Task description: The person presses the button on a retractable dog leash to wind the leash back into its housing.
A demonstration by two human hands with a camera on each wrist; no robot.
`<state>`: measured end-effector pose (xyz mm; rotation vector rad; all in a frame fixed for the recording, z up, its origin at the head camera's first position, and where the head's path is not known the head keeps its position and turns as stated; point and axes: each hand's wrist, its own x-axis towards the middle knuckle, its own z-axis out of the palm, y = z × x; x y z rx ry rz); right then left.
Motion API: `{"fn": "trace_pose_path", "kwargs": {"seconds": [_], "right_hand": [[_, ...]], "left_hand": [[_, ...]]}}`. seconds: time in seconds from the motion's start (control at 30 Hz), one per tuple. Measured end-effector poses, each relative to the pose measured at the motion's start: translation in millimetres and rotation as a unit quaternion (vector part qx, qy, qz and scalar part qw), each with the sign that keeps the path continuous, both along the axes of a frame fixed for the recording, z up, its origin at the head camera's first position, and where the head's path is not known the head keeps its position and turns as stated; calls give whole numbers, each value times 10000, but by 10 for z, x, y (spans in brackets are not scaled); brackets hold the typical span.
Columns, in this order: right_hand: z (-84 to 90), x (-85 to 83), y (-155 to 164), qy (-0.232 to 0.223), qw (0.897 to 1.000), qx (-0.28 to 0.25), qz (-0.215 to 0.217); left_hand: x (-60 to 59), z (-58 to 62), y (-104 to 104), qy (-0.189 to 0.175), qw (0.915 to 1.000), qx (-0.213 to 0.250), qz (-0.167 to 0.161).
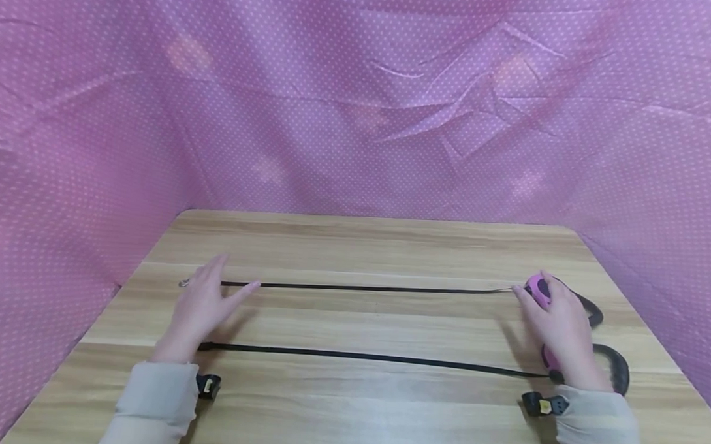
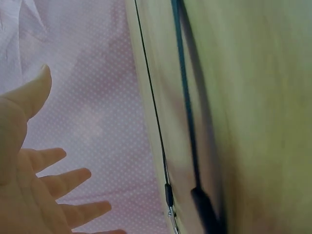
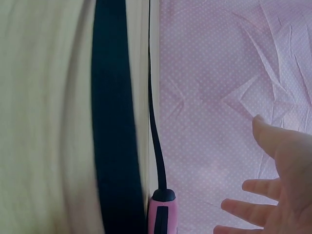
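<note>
The right hand [image 1: 557,327] hides much of the pink leash handles [image 1: 538,290]; their lower bodies stay unseen.

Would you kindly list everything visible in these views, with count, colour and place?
table: one, light wood, fills the lower part of the head view.
cloth: one pink backdrop with white dots, behind and on both sides of the table.
far cord: one, thin and black, stretched across the table from left hand to right hand; a small metal clip at its left end.
near strap: one, black, lying across the table closer to the person.
handles: two, pink and black, at the right end of the table, by the right hand.
sleeves: two, beige, at the bottom edge.
left hand: one, fingers straight, over the far cord's left end.
right hand: one, fingers spread, over the pink handles.
</note>
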<state>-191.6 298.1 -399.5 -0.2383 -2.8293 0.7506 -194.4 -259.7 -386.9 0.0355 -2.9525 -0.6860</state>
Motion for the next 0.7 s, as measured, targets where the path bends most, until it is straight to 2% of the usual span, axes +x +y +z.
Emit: {"fn": "trace_pose_path", "kwargs": {"seconds": [0.33, 0.7], "right_hand": [[29, -3, 133, -53, 9999, 1, -118], [9, -21, 256, -218, 9993, 240, -171]], "left_hand": [[-59, 26, -107, 26, 9997, 231, -12], [-169, 37, -196, -200, 9983, 531, -105]]}}
